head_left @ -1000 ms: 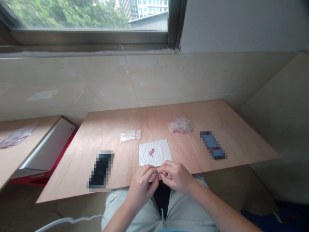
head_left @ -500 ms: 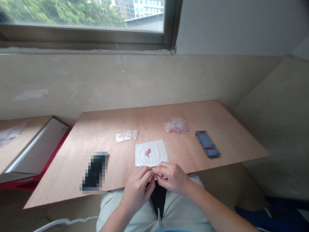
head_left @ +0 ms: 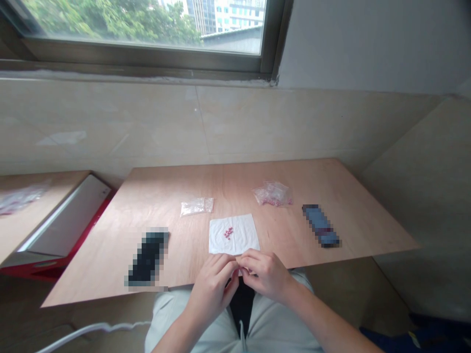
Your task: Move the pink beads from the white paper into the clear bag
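Note:
My left hand (head_left: 217, 279) and my right hand (head_left: 265, 272) meet at the table's front edge, fingertips pinched together almost touching. Whatever lies between the fingertips is too small and hidden to make out. Just beyond them a white cloth (head_left: 241, 234) lies flat on the wooden table (head_left: 228, 184). On the cloth rests a small cluster of pink-red beads (head_left: 228, 233). Behind it to the left is a clear plastic bag (head_left: 197, 206), and to the right are clear bags with pink beads (head_left: 273, 194).
A blurred dark flat object (head_left: 147, 257) lies at the table's left, and a blurred phone-like object (head_left: 321, 225) at the right. Another surface (head_left: 55, 196) with a plastic bag stands at far left. A tiled wall (head_left: 154, 122) and window bound the back.
The whole view has shifted slightly, with the table things appearing a little further right. Both hands keep their pinched pose at the table edge; the beads on the cloth look unchanged.

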Motion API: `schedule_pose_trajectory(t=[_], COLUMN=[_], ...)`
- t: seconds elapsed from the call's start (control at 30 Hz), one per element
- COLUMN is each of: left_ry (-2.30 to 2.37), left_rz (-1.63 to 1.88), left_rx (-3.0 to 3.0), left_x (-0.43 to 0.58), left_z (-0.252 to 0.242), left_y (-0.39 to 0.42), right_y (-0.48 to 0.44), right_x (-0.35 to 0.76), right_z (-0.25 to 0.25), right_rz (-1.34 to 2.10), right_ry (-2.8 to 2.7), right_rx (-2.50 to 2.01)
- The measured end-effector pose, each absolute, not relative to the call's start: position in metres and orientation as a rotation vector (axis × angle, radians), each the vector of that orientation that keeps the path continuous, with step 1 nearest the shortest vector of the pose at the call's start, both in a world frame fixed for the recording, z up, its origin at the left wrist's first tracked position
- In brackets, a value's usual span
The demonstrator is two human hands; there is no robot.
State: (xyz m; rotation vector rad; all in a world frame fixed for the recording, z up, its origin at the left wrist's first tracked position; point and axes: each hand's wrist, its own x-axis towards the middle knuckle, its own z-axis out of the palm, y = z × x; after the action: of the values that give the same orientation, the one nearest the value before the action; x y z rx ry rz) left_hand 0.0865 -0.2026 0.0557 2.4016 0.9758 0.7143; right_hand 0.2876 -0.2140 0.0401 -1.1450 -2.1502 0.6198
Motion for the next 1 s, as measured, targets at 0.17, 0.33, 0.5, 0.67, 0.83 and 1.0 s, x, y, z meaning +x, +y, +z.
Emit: schedule_pose_trajectory(t=[0.17, 0.33, 0.5, 0.67, 0.83, 1.0], left_ry=[0.963, 1.019, 1.174, 1.190, 1.137, 1.112], left_rz=[0.705, 0.779, 0.914, 0.931, 0.947, 0.938], left_rx=[2.393, 2.296, 2.031, 1.488, 1.308, 1.370], left_x=[0.086, 0.084, 0.079, 0.076, 0.077, 0.076], left_z=[0.054, 0.052, 0.047, 0.039, 0.040, 0.042], left_y=[-0.203, -0.202, -0.195, -0.186, -0.184, -0.187], right_y=[-0.216, -0.214, -0.208, -0.205, -0.206, -0.209], right_x=[0.288, 0.295, 0.305, 0.308, 0.307, 0.305], right_z=[0.038, 0.041, 0.042, 0.040, 0.042, 0.043], right_rz=[0.620, 0.655, 0.725, 0.765, 0.783, 0.796], right_ry=[-2.129, -2.064, -1.842, -1.705, -1.654, -1.659], right_rx=[-1.116, -1.084, -1.172, -1.220, -1.238, -1.243])
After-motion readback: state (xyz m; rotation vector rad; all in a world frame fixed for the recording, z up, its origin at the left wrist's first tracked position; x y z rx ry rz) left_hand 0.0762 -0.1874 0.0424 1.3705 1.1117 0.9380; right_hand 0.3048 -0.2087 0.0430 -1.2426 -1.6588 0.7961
